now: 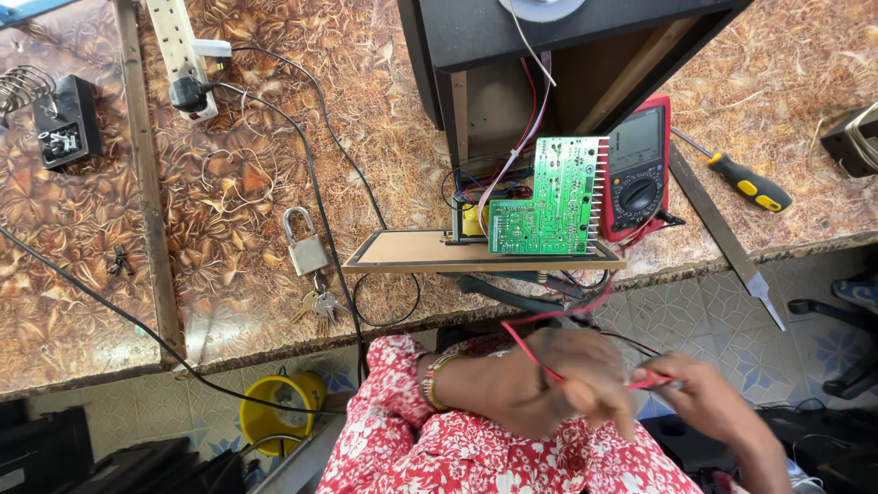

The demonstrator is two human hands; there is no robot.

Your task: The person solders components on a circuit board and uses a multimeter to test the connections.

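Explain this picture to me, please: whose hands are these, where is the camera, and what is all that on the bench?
The camera sits on a person's head and looks down at their own two hands. The left hand and the right hand are close together below the bench edge and hold a thin red probe lead; motion blurs the grip. On the patterned workbench stands a green circuit board on a wooden base, with a red multimeter beside it. Nearby lie a padlock with keys, a yellow-handled screwdriver, a metal file and a white power strip.
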